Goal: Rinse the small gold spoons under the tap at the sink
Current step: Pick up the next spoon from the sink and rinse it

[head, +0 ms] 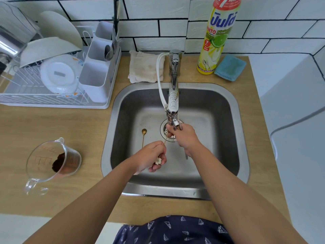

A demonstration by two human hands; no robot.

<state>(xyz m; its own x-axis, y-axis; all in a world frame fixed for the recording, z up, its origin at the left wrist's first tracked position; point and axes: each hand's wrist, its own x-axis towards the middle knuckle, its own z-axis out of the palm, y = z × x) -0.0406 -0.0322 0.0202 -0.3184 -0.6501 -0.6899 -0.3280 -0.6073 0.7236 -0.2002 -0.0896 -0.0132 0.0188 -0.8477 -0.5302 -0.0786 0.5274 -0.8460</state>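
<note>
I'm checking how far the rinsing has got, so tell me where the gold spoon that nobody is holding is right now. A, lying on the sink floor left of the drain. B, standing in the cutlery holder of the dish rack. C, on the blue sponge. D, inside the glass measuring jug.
A: the loose gold spoon lies flat on the floor of the sink, left of the drain.
</note>
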